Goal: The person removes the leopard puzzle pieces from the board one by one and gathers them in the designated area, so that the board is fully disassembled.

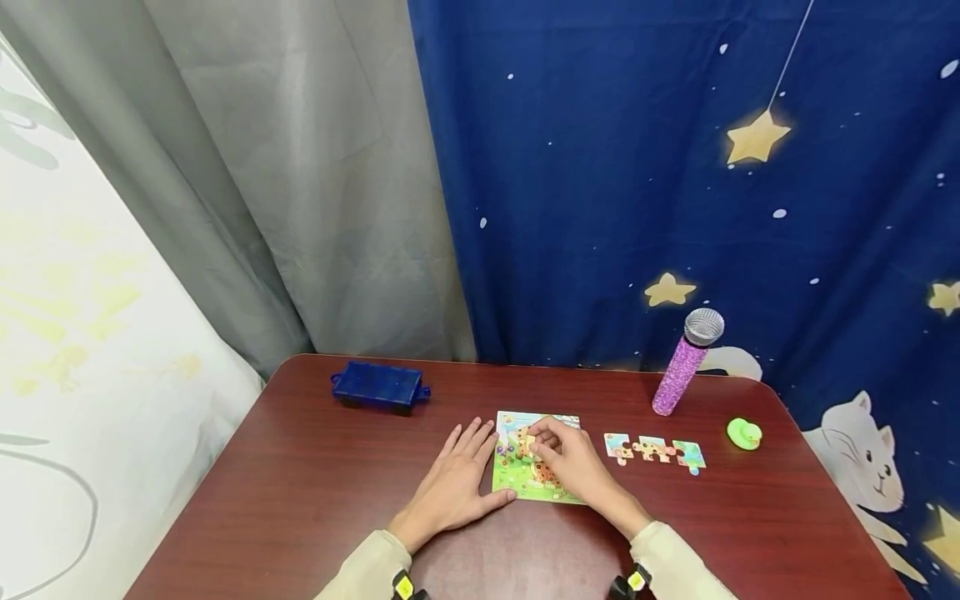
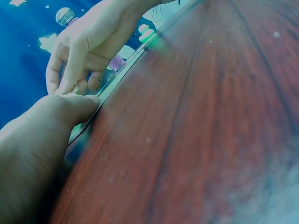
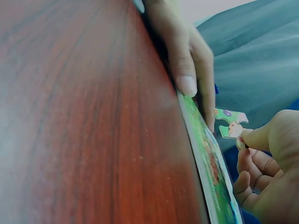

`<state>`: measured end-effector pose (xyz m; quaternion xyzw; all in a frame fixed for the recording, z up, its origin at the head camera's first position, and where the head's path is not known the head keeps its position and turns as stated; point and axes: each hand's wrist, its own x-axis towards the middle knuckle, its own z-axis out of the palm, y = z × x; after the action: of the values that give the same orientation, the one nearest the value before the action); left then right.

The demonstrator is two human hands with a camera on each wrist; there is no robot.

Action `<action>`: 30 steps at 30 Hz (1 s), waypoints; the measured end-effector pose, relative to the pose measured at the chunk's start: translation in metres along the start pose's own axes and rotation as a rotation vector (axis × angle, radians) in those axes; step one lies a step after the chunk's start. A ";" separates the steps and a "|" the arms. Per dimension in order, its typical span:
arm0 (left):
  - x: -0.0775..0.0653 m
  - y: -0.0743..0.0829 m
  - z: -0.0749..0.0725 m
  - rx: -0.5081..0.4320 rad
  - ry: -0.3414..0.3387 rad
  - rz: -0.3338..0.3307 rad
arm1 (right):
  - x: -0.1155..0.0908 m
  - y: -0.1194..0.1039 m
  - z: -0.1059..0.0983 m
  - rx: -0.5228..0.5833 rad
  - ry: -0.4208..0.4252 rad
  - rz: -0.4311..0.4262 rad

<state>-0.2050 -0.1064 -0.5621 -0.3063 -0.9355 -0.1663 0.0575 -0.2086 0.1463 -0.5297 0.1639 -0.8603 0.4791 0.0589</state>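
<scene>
My right hand [image 1: 572, 460] pinches a jigsaw piece [image 3: 232, 125] between thumb and fingertips. It holds the piece tilted up over the puzzle board [image 1: 517, 485], a colourful picture with a green lower half. Part of the board lies hidden beneath this hand. My left hand [image 1: 459, 486] rests at the board's left side, its fingers stretched out straight. Its thumb [image 3: 188, 86] lies on the near left corner of the board. To the right of the board, several loose jigsaw pieces [image 1: 654, 450] lie in a row on the table.
The reddish-brown table [image 1: 315, 483] bears a blue toy wagon [image 1: 378, 383] at the back left. A purple glitter microphone [image 1: 681, 371] stands at the back right, near a green toy duck [image 1: 744, 433]. Behind the table hang grey and blue curtains [image 1: 555, 208].
</scene>
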 end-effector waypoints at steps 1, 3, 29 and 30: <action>0.000 0.000 0.000 -0.001 -0.001 0.001 | -0.001 0.000 -0.002 0.007 0.005 0.005; 0.000 -0.001 0.000 -0.003 0.000 0.001 | -0.003 0.000 -0.005 0.026 0.019 0.016; 0.000 0.000 0.000 -0.014 -0.008 -0.013 | -0.053 0.036 -0.067 0.075 0.169 0.069; 0.000 0.000 0.000 -0.013 -0.010 -0.016 | -0.055 0.037 -0.069 0.063 0.167 0.072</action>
<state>-0.2049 -0.1064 -0.5625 -0.3000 -0.9371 -0.1715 0.0496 -0.1730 0.2355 -0.5367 0.0942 -0.8422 0.5197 0.1078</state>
